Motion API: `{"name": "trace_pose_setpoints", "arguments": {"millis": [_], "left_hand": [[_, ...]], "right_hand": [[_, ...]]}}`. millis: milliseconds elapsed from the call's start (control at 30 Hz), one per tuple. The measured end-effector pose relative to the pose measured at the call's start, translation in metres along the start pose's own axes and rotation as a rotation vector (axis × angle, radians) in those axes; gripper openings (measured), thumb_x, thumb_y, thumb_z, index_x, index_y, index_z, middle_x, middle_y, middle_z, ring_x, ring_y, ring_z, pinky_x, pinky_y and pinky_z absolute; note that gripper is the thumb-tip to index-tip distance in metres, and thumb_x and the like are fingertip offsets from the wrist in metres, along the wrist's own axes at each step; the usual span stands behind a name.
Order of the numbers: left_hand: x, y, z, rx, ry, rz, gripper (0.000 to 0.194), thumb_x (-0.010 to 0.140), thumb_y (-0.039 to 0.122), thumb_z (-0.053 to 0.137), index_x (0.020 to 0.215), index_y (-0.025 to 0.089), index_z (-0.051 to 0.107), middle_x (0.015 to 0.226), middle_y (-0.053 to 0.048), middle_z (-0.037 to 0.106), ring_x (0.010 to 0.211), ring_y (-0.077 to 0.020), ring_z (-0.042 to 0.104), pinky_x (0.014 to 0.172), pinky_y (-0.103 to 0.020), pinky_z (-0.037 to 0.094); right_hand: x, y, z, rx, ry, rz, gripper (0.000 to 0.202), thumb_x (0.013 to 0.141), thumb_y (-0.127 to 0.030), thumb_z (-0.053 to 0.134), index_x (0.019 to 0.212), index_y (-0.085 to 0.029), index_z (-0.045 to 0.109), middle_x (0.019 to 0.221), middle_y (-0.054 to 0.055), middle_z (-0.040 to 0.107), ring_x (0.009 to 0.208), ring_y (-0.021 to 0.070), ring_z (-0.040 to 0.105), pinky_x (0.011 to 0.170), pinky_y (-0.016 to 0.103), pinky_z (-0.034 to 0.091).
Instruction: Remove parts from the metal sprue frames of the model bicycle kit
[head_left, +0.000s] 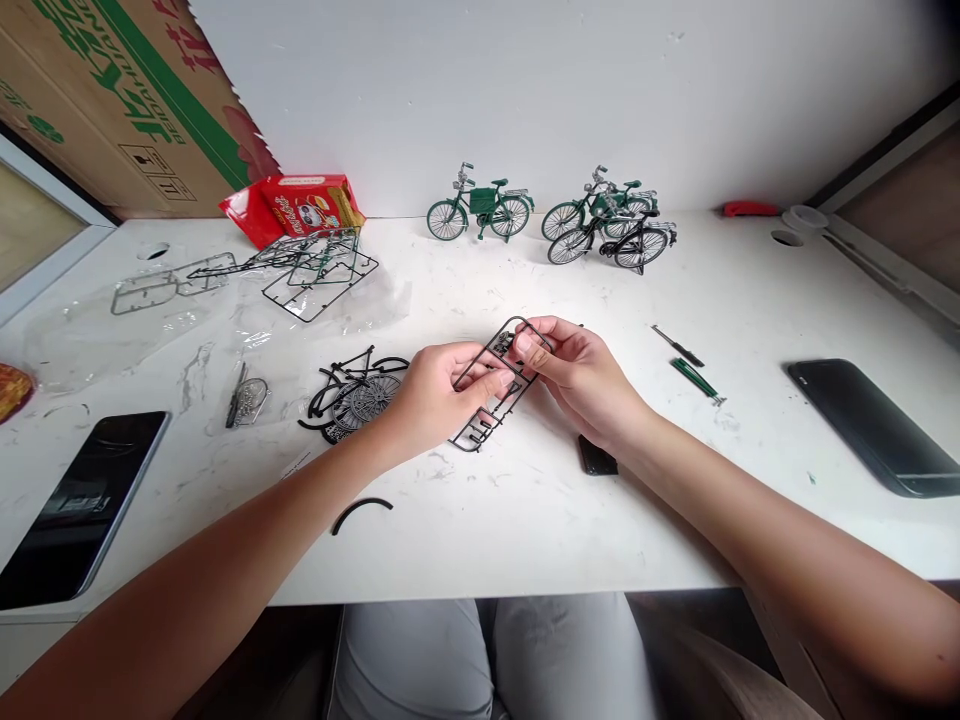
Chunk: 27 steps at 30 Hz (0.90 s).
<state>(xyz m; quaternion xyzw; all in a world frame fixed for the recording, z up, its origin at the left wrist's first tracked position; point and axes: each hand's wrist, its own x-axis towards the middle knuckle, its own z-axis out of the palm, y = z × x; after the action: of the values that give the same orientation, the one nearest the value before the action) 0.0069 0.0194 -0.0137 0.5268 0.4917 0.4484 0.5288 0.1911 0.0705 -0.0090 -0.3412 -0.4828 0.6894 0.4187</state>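
Where both hands grip it, the parts frame [491,385] is partly hidden.

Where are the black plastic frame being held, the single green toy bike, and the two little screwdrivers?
black plastic frame [491,395], head view, on its middle bar between the hands
single green toy bike [480,200], head view, on its green middle
screwdrivers [694,378], head view, on the green one's handle

Single head-worn view, forward and down, close over the white table [525,520]
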Motion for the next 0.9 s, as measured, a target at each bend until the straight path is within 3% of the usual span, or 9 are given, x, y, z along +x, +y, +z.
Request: {"name": "trace_pose_setpoints", "arguments": {"millis": [233,467,700,900], "left_hand": [[-0.0004,-0.0039,-0.0008,0.017,-0.015,0.022,0.015,0.093,0.026,0.076,0.098,0.012,0.074,0.088,-0.008,0.076,0.07,-0.0145,0.072,0.057,-0.025,0.068],[-0.0001,-0.0091,-0.0024,0.052,-0.026,0.05,0.02,0.094,0.031,0.075,0.104,0.013,0.075,0.091,-0.008,0.077,0.075,-0.0177,0.075,0.06,-0.029,0.07],[-0.0005,-0.0054,-0.0013,0.058,-0.001,0.047,0.019,0.094,0.026,0.075,0.106,0.012,0.076,0.088,-0.007,0.078,0.066,-0.0133,0.072,0.059,-0.024,0.067],[-0.0005,-0.0018,-0.0008,0.029,0.001,0.059,0.017,0.094,0.025,0.075,0.105,0.013,0.076,0.087,-0.006,0.078,0.065,-0.0127,0.072,0.058,-0.023,0.066]], "right_hand": [[0.0019,0.0006,-0.0024,0.044,-0.018,0.04,0.041,0.07,-0.042,0.102,0.094,-0.022,0.076,0.088,0.0,0.073,0.082,0.015,0.065,0.086,0.035,0.056],[0.002,0.0006,-0.0037,0.018,0.011,0.024,0.04,0.065,-0.039,0.103,0.092,-0.024,0.077,0.099,-0.001,0.074,0.084,0.0141,0.063,0.084,0.034,0.055],[-0.0006,-0.0022,-0.0001,-0.038,0.037,-0.029,0.035,0.072,-0.041,0.098,0.097,-0.024,0.082,0.106,0.003,0.078,0.092,0.0176,0.066,0.095,0.038,0.054],[-0.0035,-0.0047,0.0026,-0.075,0.035,-0.093,0.027,0.078,-0.044,0.095,0.093,-0.024,0.083,0.09,0.001,0.075,0.083,0.016,0.064,0.089,0.037,0.054]]}}
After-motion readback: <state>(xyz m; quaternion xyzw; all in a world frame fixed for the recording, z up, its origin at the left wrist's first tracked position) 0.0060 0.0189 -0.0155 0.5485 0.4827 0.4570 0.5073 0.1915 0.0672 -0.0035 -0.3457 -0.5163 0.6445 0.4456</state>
